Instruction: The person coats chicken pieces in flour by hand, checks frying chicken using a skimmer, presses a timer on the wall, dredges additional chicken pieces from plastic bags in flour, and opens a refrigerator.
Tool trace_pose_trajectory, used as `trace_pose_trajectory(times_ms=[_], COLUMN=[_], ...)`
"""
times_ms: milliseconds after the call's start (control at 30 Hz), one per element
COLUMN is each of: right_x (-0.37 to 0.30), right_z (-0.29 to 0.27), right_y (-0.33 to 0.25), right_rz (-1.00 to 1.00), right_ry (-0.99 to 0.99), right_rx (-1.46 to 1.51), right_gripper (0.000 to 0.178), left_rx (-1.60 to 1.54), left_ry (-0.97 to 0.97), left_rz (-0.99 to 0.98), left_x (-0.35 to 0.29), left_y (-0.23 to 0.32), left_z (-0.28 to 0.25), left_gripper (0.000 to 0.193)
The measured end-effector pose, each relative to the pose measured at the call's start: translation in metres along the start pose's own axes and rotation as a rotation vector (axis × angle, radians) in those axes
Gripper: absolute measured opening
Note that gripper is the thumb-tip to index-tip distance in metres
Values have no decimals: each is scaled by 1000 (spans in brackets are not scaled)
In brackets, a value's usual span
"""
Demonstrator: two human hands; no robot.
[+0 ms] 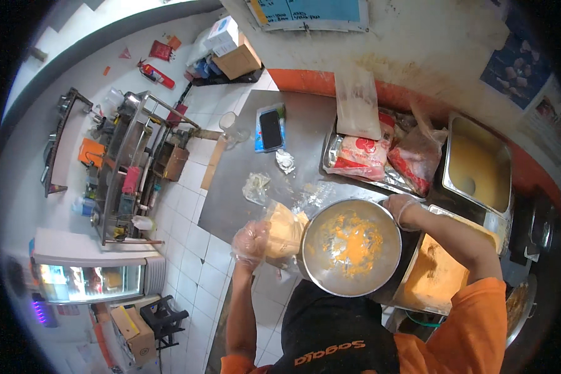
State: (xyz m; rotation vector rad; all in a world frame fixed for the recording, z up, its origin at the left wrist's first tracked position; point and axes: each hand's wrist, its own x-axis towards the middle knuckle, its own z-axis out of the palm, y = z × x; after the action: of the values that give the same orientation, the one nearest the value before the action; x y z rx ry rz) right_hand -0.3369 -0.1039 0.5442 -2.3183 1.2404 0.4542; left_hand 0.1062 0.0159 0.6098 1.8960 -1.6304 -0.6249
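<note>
The gloved left hand [251, 242] grips a clear plastic bag [283, 235] at the left side of a metal bowl [357, 282] dusted with orange powder [354, 243], near the table's [230, 199] edge. The gloved right hand [405, 212] is at the bowl's upper-right rim; whether its fingers are closed cannot be told.

Free passage crosses the steel table [227, 198] at left; the bowl [320, 260] and packages [360, 157] obstruct the right.
</note>
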Motion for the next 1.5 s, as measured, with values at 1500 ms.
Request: trace_pose_trajectory(times_ms=[1500], right_x=[-46], right_z=[-27], right_y=[-256], right_rz=[-71], right_ry=[579], right_rx=[185], right_gripper=[22], left_rx=[-452], left_ry=[144], left_rz=[3], left_x=[-58], left_y=[-2], left_z=[16], left_gripper=[14])
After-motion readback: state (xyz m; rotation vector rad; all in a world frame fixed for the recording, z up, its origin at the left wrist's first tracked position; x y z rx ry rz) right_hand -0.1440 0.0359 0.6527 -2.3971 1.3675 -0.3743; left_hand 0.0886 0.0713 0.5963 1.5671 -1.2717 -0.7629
